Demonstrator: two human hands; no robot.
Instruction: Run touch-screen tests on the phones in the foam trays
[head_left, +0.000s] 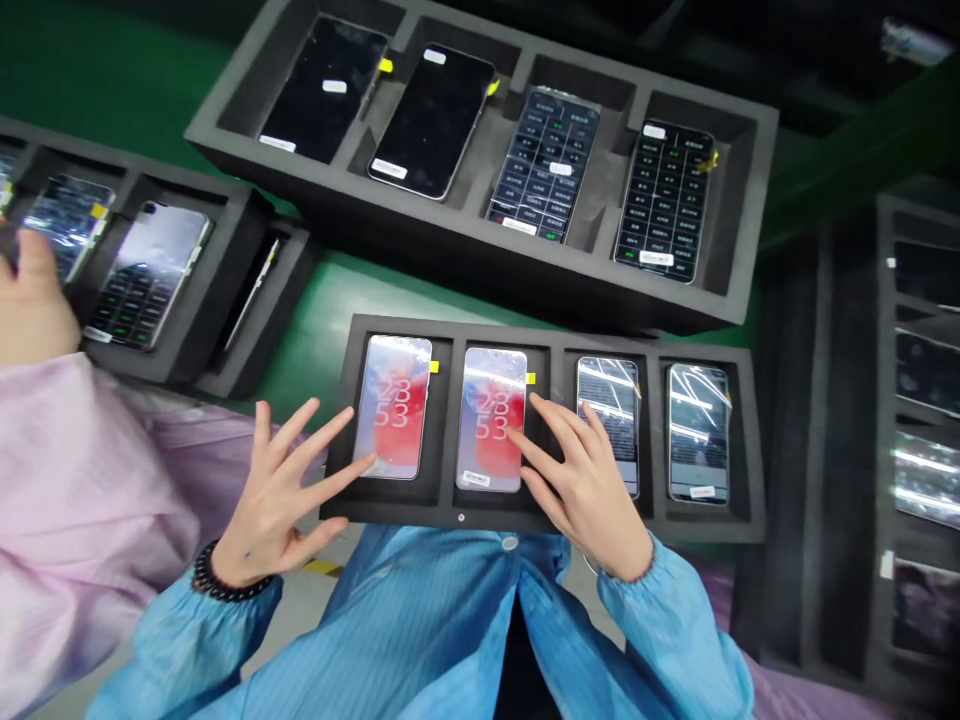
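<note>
Smartphone with red-and-lilac clock screen (491,420): lying flat in the second pocket from the left of a rectangular black foam tray (551,335), long axis running 12 to 6 o'clock, small yellow tag at its 1 o'clock corner.
Right hand (589,490): nearer of the two; open, fingers spread, fingertips on the phone's lower right, no grip seen.
Left hand (277,500): open, not grasping, at the phone's 8 o'clock; fingertip at the edge of a matching glossy smartphone (391,405); black beaded bracelet (229,572) on the wrist.
Wearer's clothing: light-blue smock (405,600).
Surroundings: second black foam tray (480,255) of four dark-screened phones at 12 o'clock; third black foam tray (195,340) at 10 o'clock.
Co-worker: separate hand (34,300) at 9 o'clock, pink sleeve (75,500).
</note>
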